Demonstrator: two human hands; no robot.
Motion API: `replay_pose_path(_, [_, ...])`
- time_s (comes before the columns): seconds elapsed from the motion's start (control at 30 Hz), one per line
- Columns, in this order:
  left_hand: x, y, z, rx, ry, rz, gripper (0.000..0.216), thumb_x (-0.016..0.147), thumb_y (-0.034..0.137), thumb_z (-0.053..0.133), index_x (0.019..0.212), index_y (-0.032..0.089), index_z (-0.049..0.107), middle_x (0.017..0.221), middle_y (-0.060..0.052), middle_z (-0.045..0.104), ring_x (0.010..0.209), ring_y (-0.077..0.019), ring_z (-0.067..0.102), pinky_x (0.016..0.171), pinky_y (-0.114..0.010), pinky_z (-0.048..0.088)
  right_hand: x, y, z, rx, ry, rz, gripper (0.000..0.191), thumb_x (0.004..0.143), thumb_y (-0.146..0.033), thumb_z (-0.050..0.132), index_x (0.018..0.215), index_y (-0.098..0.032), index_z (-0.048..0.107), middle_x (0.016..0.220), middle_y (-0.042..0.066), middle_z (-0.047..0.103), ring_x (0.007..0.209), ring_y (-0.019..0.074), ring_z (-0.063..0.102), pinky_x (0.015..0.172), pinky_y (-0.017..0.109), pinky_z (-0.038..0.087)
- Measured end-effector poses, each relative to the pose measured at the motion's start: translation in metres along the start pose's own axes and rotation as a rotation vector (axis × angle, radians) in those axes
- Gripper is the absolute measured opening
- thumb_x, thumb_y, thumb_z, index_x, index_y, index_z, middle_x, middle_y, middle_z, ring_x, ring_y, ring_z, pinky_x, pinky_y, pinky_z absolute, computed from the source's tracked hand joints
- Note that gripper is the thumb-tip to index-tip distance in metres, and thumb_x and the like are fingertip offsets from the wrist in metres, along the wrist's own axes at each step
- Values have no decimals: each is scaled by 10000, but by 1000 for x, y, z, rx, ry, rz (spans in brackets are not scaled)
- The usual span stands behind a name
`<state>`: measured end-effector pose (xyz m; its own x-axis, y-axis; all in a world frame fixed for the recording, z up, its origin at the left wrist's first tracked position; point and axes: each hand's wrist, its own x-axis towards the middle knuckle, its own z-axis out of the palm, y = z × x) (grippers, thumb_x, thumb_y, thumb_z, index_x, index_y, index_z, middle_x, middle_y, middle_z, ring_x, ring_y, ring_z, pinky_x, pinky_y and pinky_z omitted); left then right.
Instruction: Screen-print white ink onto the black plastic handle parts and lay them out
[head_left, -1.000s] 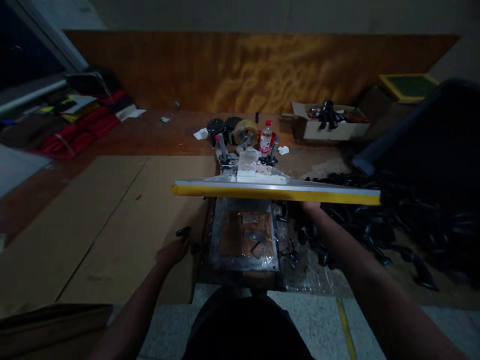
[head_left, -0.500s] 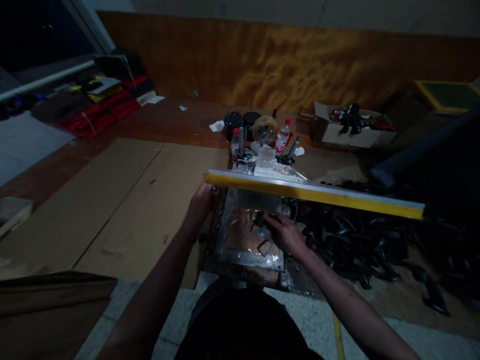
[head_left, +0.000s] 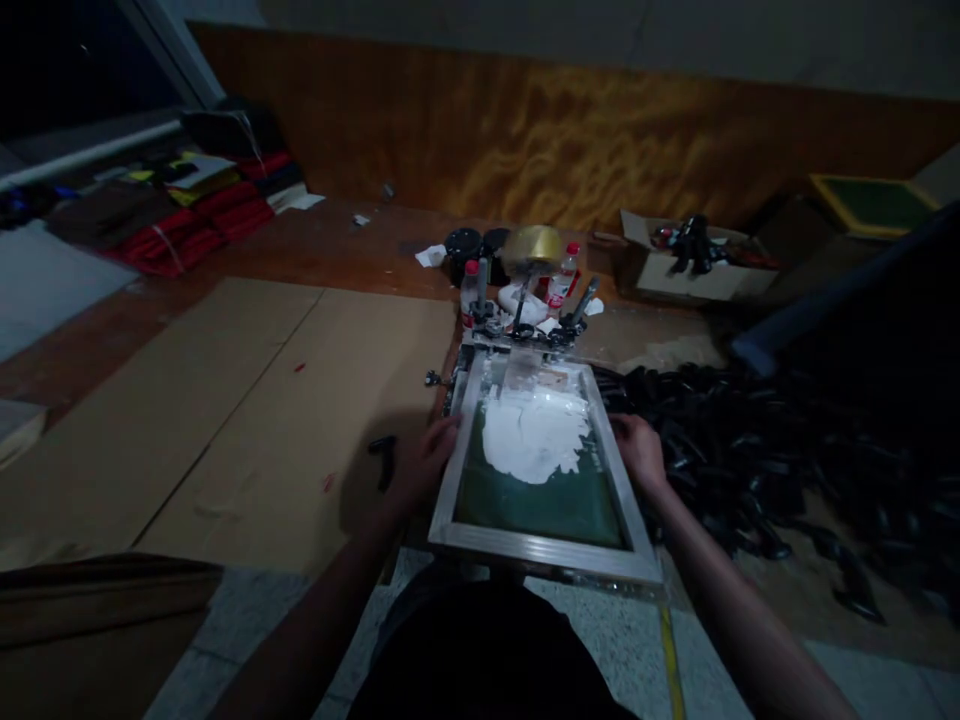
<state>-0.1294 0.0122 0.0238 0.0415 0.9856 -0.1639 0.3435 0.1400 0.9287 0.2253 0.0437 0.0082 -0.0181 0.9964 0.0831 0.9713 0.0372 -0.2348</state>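
A silk-screen frame (head_left: 551,548) lies nearly flat in front of me, with a metal rim and green mesh. White ink (head_left: 532,435) covers the upper middle of the mesh. My left hand (head_left: 424,460) is closed at the frame's left rim, its fingertips against the side. On the opposite rim, my right hand (head_left: 639,448) has its fingers curled in against the edge. The printing bed beneath is hidden by the frame. Behind it stand the clamps (head_left: 525,335) at its far end. A small curved black piece (head_left: 384,460) rests on cardboard beside my left hand.
A big cardboard sheet (head_left: 262,420) spreads to the left. Many black pieces (head_left: 705,450) are heaped on the right. Bottles (head_left: 561,280), dark jars (head_left: 463,250) and a tape roll (head_left: 534,247) stand behind the clamps. An open carton (head_left: 694,270) sits at back right.
The frame has come down from a raised, edge-on position to lie over the bed. My right hand has left the bed for the right rim; my left hand has moved down and nearer.
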Motion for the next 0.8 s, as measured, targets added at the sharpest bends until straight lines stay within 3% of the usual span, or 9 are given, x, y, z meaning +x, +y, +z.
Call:
replay_pose_path(0.07, [-2,-26,11,-21,-32,-83,622,868,483,520,1401,162,521,1207,-109,696,1100,-281,645,924,-403,533,17,-9,-9,40,107,-10,376,937,-232,431,1231,-131,643,1174,176,641,1070,289,594,914,419,480])
replay_pose_path(0.17, [1,-52,24,-17,-35,-124,670,865,456,549,1453,149,457,1314,-139,642,1108,-270,652,957,-396,519,42,-58,-14,69,169,-203,526,883,-289,568,1379,-119,518,1430,193,481,1258,328,462,1014,434,413])
replay_pose_path(0.23, [5,-60,29,11,-27,-116,624,872,422,552,1430,150,486,1376,-143,603,1159,-270,632,1010,-399,488,55,-95,-15,5,39,-283,500,857,-278,614,1326,-119,550,1370,188,537,1219,324,487,979,400,421])
replay_pose_path(0.33, [9,-63,31,49,-33,-101,568,894,391,527,1407,149,510,1410,-137,579,1234,-274,591,1079,-409,433,64,-126,-17,-102,-219,-290,263,868,-257,590,1108,-170,653,1139,125,672,1023,265,605,829,311,451])
replay_pose_path(0.4, [10,-64,31,61,-48,-102,557,909,394,503,1406,143,507,1405,-140,583,1237,-276,590,1086,-414,426,61,-128,-20,-136,-302,-294,207,879,-266,572,1045,-183,663,1085,107,698,969,244,639,774,283,444])
replay_pose_path(0.5, [9,-67,31,71,-44,-106,533,917,402,497,1390,158,524,1370,-134,614,1233,-286,593,1069,-428,439,46,-118,-24,-143,-270,-282,246,896,-279,550,1104,-169,620,1105,120,700,991,241,652,779,275,444])
replay_pose_path(0.6, [7,-68,32,88,-31,-92,503,921,408,498,1372,191,545,1363,-110,624,1248,-286,583,1074,-426,434,31,-112,-21,-204,-255,-174,265,922,-253,503,1158,-151,566,1109,146,694,959,245,668,750,285,459])
replay_pose_path(0.7, [6,-69,33,113,-37,-87,498,933,407,470,1377,193,539,1364,-111,623,1231,-282,597,1063,-427,443,24,-122,-13,-288,-315,-105,244,952,-225,447,1150,-134,559,1058,155,702,924,250,679,726,294,470])
replay_pose_path(0.8, [7,-69,34,114,-44,-89,495,937,397,454,1381,190,531,1359,-110,627,1207,-274,613,1046,-424,456,18,-137,-2,-306,-318,-164,227,963,-189,402,1099,-123,571,1021,154,699,933,247,665,725,295,471])
